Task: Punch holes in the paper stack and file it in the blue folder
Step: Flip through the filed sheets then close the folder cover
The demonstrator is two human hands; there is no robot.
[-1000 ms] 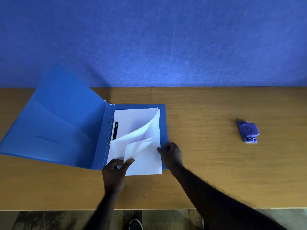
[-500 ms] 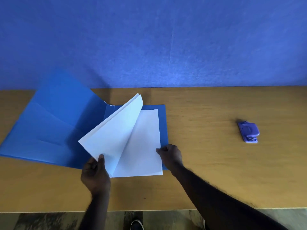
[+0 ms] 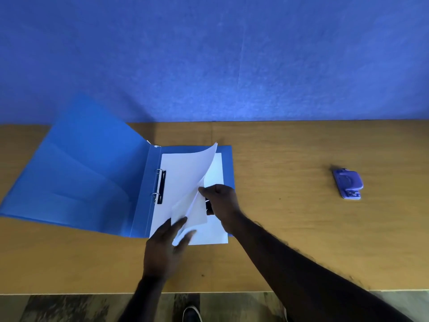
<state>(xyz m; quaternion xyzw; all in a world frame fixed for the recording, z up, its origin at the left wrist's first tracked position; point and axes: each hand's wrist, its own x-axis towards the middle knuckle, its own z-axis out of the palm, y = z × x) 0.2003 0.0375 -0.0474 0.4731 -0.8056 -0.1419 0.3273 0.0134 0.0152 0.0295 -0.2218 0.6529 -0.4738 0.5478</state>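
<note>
Head view: a white paper stack (image 3: 181,182) is seen in the open blue plastic ring folder (image 3: 92,182), centre left, on the wooden surface (image 3: 301,159). Curled top sheets are pinched by the bent fingers of the right hand (image 3: 220,201); the lower edge is pressed by the straight fingers of the left hand (image 3: 162,247).

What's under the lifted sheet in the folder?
More white sheets lying flat on the folder. The lifted sheet, pinched by the right hand, covers their middle; a dark patch there is unidentifiable.
</note>
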